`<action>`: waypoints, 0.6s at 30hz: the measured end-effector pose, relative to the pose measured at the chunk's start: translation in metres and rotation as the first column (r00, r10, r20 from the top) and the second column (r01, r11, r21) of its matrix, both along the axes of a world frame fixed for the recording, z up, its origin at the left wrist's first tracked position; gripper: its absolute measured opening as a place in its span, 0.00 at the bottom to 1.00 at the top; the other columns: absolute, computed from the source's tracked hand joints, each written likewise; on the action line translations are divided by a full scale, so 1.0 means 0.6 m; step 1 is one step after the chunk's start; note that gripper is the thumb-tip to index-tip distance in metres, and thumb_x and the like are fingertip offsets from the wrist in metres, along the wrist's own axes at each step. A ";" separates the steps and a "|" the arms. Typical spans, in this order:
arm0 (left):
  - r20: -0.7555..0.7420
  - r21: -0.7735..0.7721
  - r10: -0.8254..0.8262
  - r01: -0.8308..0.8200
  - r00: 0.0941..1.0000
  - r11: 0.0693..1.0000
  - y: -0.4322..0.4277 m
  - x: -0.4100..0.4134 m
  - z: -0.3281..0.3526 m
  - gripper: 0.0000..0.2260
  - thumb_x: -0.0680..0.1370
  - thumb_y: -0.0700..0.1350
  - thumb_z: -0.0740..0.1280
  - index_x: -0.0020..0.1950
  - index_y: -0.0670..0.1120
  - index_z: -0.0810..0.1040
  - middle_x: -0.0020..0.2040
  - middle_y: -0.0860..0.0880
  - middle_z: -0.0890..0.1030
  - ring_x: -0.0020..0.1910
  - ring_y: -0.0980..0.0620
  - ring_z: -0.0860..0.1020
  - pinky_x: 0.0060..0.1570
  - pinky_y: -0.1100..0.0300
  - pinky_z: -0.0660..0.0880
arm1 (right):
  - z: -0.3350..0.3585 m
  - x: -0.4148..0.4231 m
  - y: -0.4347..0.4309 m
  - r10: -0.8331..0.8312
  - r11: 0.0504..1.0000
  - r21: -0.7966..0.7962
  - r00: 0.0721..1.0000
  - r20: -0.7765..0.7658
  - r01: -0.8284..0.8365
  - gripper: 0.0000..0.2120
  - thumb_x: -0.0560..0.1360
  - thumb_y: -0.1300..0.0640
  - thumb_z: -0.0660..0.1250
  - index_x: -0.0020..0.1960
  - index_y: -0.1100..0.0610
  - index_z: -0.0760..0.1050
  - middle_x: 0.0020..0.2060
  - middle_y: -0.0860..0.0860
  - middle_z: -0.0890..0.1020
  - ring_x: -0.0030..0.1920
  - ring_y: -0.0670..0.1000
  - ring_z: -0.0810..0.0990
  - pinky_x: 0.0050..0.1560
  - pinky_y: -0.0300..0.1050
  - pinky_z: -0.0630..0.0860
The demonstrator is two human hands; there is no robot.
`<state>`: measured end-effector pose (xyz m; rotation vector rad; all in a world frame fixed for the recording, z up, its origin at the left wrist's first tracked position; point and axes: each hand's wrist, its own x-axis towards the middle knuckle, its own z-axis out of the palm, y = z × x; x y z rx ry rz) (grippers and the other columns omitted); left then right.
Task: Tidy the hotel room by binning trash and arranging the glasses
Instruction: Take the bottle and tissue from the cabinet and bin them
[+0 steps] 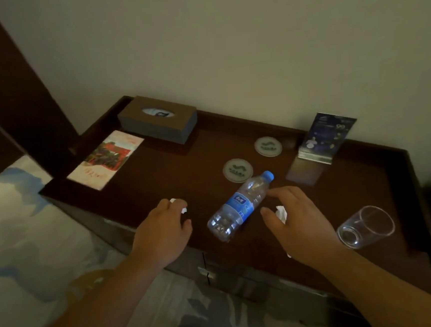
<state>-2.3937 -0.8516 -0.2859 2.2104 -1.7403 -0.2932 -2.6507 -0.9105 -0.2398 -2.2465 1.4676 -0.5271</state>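
White crumpled tissue (184,210) in left hand (162,228), right hand (297,221) too.

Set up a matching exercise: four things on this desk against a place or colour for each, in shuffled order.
Things:
1. bottle
2. glass
3. tissue box
4. leaflet

Place or colour:
A. far left corner
B. blue cap
C. red picture, left edge
D. right end, near the front edge

Pairs: 1-B, 2-D, 3-A, 4-C
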 end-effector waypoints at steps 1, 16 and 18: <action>0.013 0.047 -0.010 0.009 1.000 0.999 -0.015 0.012 -0.015 0.18 0.77 0.53 0.62 0.67 0.54 0.68 0.59 0.49 0.72 0.52 0.49 0.75 0.43 0.57 0.73 | -0.002 0.003 -0.003 -0.043 0.999 0.004 0.999 0.001 0.043 0.22 0.72 0.39 0.57 0.62 0.47 0.71 0.57 0.44 0.73 0.53 0.43 0.72 0.46 0.37 0.66; 0.040 0.293 -0.261 0.238 0.965 0.926 -0.128 0.095 -0.096 0.05 0.78 0.40 0.61 0.53 0.48 0.71 0.45 0.52 0.67 0.29 0.56 0.71 0.25 0.65 0.63 | -0.003 0.036 0.003 -0.427 0.903 0.028 0.902 -0.054 0.429 0.19 0.75 0.42 0.62 0.63 0.47 0.72 0.60 0.45 0.73 0.57 0.47 0.74 0.52 0.44 0.72; 0.007 0.246 -0.283 0.273 0.959 0.930 -0.142 0.086 -0.078 0.05 0.78 0.40 0.61 0.48 0.50 0.70 0.43 0.53 0.68 0.29 0.55 0.71 0.26 0.61 0.69 | 0.000 0.038 0.002 -0.435 0.900 0.025 0.899 -0.047 0.436 0.19 0.75 0.42 0.62 0.64 0.48 0.72 0.60 0.45 0.73 0.58 0.48 0.74 0.53 0.44 0.72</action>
